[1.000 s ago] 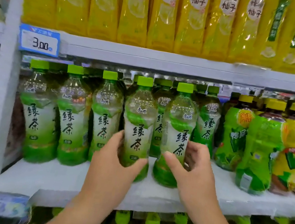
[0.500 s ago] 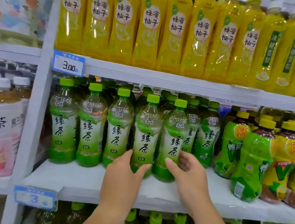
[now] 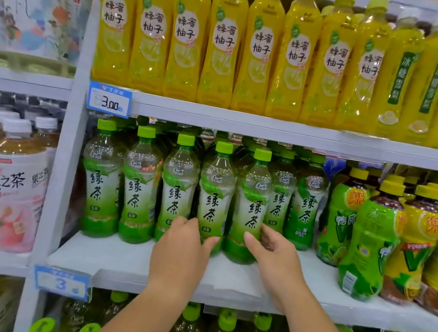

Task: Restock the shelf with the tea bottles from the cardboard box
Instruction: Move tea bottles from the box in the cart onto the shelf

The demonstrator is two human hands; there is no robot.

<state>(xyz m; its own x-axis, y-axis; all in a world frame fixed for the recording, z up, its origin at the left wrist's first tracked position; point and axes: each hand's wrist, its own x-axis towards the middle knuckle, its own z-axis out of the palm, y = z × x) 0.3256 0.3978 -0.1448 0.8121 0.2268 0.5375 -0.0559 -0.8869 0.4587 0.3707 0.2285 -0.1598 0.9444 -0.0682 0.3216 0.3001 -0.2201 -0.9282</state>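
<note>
— Where were our hands?
— Our left hand (image 3: pixel 181 250) curled round the fourth green tea bottle (image 3: pixel 215 194), upright near the shelf's (image 3: pixel 122 260) front edge. Our right hand (image 3: pixel 278 261) wrapped thumb and fingers round the fifth green tea bottle (image 3: pixel 254 198), touching it.

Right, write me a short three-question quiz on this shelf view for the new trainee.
1. True or false: the left hand grips a yellow-capped bottle.
2. The price tag above the green tea row reads: A) 3.00 B) 5.00 C) 8.50
3. Fill in: the right hand grips the green-capped bottle standing directly to the ___ of the left hand's bottle.

Key: 1 false, its bottle has a green cap; 2 A; 3 right.
</note>
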